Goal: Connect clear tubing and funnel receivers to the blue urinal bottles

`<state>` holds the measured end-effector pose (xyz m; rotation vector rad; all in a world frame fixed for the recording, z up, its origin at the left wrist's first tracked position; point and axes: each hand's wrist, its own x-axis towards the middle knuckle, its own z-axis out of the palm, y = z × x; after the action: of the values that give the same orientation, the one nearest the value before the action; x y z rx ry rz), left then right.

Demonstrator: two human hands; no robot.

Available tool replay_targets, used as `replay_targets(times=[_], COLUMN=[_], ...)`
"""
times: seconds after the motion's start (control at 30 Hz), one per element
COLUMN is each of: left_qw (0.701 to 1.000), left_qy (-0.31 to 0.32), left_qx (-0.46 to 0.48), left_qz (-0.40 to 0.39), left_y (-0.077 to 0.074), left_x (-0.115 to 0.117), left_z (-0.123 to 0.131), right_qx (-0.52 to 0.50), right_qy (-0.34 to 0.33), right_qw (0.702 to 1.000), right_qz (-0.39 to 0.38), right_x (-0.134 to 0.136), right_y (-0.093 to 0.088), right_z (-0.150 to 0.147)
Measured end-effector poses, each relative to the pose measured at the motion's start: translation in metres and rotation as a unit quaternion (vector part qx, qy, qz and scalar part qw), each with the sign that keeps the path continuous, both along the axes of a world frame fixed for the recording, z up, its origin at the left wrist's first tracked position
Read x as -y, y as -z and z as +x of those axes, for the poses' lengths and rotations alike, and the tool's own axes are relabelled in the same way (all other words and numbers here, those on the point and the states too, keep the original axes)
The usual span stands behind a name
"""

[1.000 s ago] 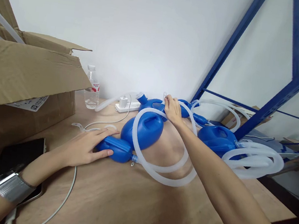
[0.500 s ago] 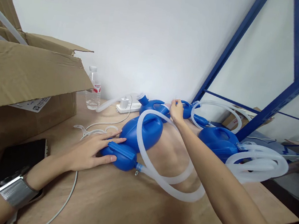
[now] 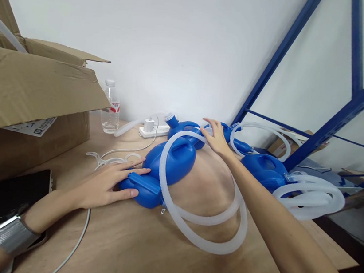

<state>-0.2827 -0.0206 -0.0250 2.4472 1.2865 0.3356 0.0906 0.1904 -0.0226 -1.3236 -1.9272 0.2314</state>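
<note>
A blue plastic bottle (image 3: 173,164) with a handle hole lies on the wooden table. Beside it is a smaller blue plastic piece (image 3: 145,196) with a ridged top and a metal clip at its end. My left hand (image 3: 110,185) rests on the smaller piece with its fingers spread, the fingertips reaching the bottle. A ribbed white hose (image 3: 206,245) loops in front of the bottle and up over it. My right hand (image 3: 217,137) is beyond the bottle, by its neck end, thumb and fingers apart. The neck's cap is mostly hidden there.
More blue bottles lie behind (image 3: 188,128) and to the right (image 3: 263,167), with a coiled hose (image 3: 315,194). A cardboard box (image 3: 34,85), water bottle (image 3: 110,111), phone (image 3: 15,204), power strip (image 3: 154,130) and white cable (image 3: 79,239) are at left. A blue rack (image 3: 319,136) stands right.
My right hand's fingers have opened from a pinch near the bottle's neck. The hose loop has shifted toward me and now covers the clip end more. My left hand stays on the smaller piece.
</note>
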Motion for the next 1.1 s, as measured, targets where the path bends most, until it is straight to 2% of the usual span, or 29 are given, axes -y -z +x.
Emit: replay_targets(times=[0.07,0.17,0.3,0.6,0.77,1.1], left_qw=[1.0,1.0,1.0,1.0,1.0,0.999], left_qy=[0.002,0.001,0.001,-0.009,-0.012,-0.03], left_qx=[-0.002,-0.003,0.003,-0.01,0.002,-0.003], left_qz=[0.003,0.007,0.013,0.006,0.014,0.023], left_y=[0.0,0.002,0.005,0.001,0.0,0.002], left_x=[0.0,-0.001,-0.001,0.001,0.001,0.0], left_z=[0.0,-0.001,-0.002,-0.001,0.001,0.0], right_qx=[-0.003,0.008,0.042,-0.055,-0.03,-0.045], right_qy=[-0.048,-0.048,-0.006,-0.045,-0.053,-0.05], right_qw=[0.998,0.998,0.999,0.988,0.991,0.993], right_qz=[0.044,0.049,-0.001,-0.136,-0.115,-0.099], right_x=[0.001,0.004,0.003,-0.009,-0.004,-0.005], right_y=[0.0,-0.002,-0.003,-0.011,-0.017,-0.013], right_z=[0.002,0.0,-0.005,-0.012,-0.014,-0.018])
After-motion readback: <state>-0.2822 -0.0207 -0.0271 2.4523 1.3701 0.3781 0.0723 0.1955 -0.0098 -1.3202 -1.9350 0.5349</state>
